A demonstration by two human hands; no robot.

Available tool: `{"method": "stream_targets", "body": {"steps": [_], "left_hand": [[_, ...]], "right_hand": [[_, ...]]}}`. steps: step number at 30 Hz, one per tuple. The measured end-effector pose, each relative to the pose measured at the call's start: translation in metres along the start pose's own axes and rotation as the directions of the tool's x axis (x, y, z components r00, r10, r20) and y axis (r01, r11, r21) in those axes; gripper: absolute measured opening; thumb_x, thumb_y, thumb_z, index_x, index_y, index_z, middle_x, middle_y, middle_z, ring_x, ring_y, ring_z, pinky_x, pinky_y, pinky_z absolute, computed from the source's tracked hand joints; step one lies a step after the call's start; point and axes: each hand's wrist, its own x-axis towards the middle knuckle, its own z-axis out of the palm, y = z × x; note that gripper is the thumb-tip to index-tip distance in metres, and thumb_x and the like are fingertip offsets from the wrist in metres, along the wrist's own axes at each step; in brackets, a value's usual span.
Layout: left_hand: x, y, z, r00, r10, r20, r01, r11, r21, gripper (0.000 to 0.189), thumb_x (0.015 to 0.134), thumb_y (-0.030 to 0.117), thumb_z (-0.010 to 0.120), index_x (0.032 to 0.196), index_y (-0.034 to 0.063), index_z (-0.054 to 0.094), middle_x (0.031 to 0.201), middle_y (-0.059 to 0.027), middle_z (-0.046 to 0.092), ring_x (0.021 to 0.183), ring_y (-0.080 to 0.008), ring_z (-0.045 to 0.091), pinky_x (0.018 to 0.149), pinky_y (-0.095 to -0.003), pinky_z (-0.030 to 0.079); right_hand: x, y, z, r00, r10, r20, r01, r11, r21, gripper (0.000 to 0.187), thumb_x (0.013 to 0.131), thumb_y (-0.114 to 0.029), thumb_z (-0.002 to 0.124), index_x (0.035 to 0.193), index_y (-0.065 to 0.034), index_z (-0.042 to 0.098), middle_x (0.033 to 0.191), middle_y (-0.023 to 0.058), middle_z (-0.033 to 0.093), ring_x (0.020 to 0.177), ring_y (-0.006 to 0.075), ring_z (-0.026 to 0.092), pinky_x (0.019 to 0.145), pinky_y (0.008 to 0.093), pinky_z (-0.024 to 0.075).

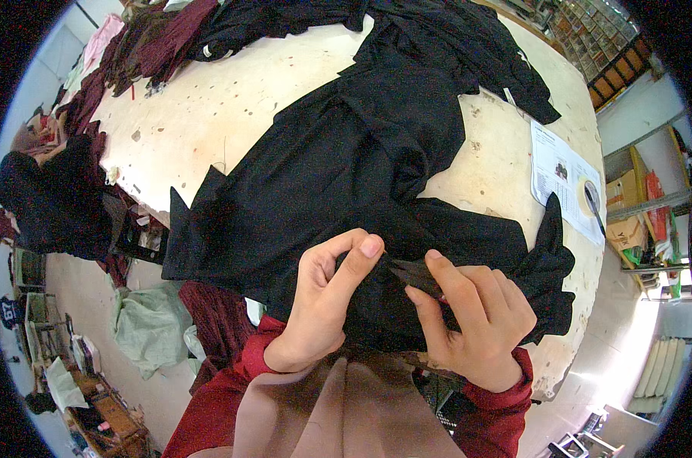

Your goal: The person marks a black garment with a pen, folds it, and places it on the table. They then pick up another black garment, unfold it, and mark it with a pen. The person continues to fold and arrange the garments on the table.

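Note:
A large black fabric garment (300, 166) lies spread over the pale, stained work table (208, 109). Close to the table's near edge, my left hand (334, 297) is closed with thumb against forefinger; something tiny shows at the fingertips, too small to name. My right hand (472, 315) is beside it on the right, its thumb and forefinger at a small dark greyish piece (416, 275) over the black cloth. Whether this piece belongs to the garment I cannot tell. The fingers of both hands hide parts of the cloth beneath.
More black garments (426, 34) lie at the table's far side, with maroon fabric (162, 46) at the far left. A printed sheet (563, 172) bearing a tape roll (585, 194) is at the right. A pale green sack (151, 326) sits on the floor at the left.

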Motion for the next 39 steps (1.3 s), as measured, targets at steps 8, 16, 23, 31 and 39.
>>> {"method": "stream_targets", "body": {"steps": [8, 16, 23, 31, 39], "left_hand": [[-0.001, 0.0, -0.001, 1.0, -0.004, 0.009, 0.004, 1.0, -0.001, 0.029, 0.097, 0.023, 0.057, 0.074, 0.0054, 0.056, 0.072, 0.0078, 0.05, 0.07, 0.0003, 0.041, 0.061, -0.0198, 0.032], [0.0, -0.001, -0.002, 1.0, -0.008, 0.023, 0.009, 1.0, -0.009, 0.028, 0.097, 0.023, 0.057, 0.075, 0.0055, 0.056, 0.073, 0.0079, 0.05, 0.071, 0.0002, 0.041, 0.061, -0.02, 0.032], [-0.003, -0.002, 0.001, 1.0, -0.02, -0.024, 0.02, 1.0, 0.001, 0.028, 0.097, 0.022, 0.057, 0.074, 0.0055, 0.056, 0.073, 0.0079, 0.05, 0.072, 0.0002, 0.041, 0.062, -0.0199, 0.032], [-0.008, -0.016, -0.004, 0.985, 0.119, 0.127, -0.155, 0.932, 0.327, 0.031, 0.098, 0.023, 0.055, 0.073, 0.0044, 0.055, 0.071, 0.0071, 0.048, 0.07, 0.0002, 0.039, 0.06, -0.02, 0.032], [0.004, -0.017, -0.005, 0.999, -0.017, 0.044, 0.011, 0.991, 0.134, 0.031, 0.098, 0.023, 0.056, 0.074, 0.0034, 0.057, 0.07, 0.0078, 0.049, 0.069, -0.0003, 0.04, 0.06, -0.0199, 0.033]], "right_hand": [[0.0, 0.001, 0.001, 1.0, -0.009, -0.009, 0.009, 1.0, 0.011, 0.032, 0.076, -0.024, 0.076, 0.104, -0.0097, 0.07, 0.072, -0.0017, 0.054, 0.053, 0.0115, 0.05, 0.045, 0.0233, 0.0381], [0.001, 0.0, 0.0, 1.0, -0.006, -0.004, 0.006, 1.0, 0.008, 0.033, 0.075, -0.024, 0.076, 0.104, -0.0098, 0.07, 0.072, -0.0021, 0.055, 0.052, 0.0115, 0.049, 0.045, 0.0235, 0.0383], [-0.001, 0.003, 0.013, 0.996, 0.09, 0.008, -0.089, 0.968, 0.234, 0.035, 0.075, -0.021, 0.077, 0.106, -0.0096, 0.068, 0.072, 0.0, 0.055, 0.054, 0.0157, 0.053, 0.047, 0.0261, 0.0421], [0.003, -0.001, 0.019, 0.804, 0.52, 0.289, -0.551, 0.468, 0.69, 0.031, 0.086, -0.012, 0.07, 0.114, -0.0025, 0.059, 0.082, 0.002, 0.059, 0.071, 0.0055, 0.051, 0.063, 0.0224, 0.0427], [0.008, 0.018, 0.025, 0.965, 0.217, 0.147, -0.257, 0.672, 0.695, 0.022, 0.075, 0.003, 0.074, 0.094, -0.0047, 0.069, 0.084, 0.0033, 0.066, 0.069, 0.0086, 0.06, 0.059, 0.0186, 0.0425]]}}
